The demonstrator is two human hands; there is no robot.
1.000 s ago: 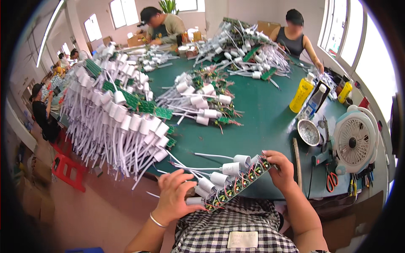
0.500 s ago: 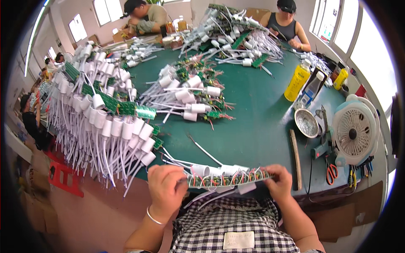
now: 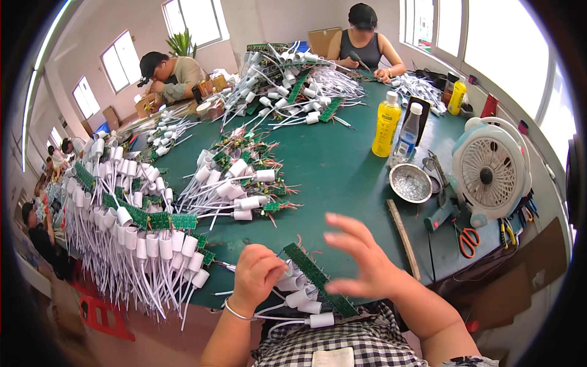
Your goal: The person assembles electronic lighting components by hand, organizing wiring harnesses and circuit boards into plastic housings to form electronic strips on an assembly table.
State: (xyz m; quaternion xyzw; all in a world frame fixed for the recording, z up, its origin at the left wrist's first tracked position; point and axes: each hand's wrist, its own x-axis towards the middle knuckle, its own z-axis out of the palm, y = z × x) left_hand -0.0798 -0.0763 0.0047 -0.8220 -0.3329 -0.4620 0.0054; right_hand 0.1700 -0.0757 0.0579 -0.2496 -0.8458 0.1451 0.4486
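A long green circuit board strip [image 3: 310,273] slants before me at the table's front edge, with white cylinders [image 3: 298,298] and white cables beneath and beside it. My left hand [image 3: 257,276] is closed at the strip's far left end, fingertips pinched by the cylinders; what they grip is hidden. My right hand [image 3: 367,260] has its fingers spread above the strip's right side, holding nothing. The board's flat green face shows now. Thin red wire ends stick out past its far end.
A large heap of cylinders with cables [image 3: 140,244] covers the left. A smaller pile [image 3: 235,183] lies ahead. To the right are a metal bowl [image 3: 411,183], a wooden strip [image 3: 402,238], orange scissors [image 3: 469,242], a fan [image 3: 489,174] and a yellow bottle [image 3: 386,125]. Two co-workers sit across.
The strip has turned from its component edge to its flat green face and now slants. My right hand has let go and opened. The view has shifted, so the table appears farther left.
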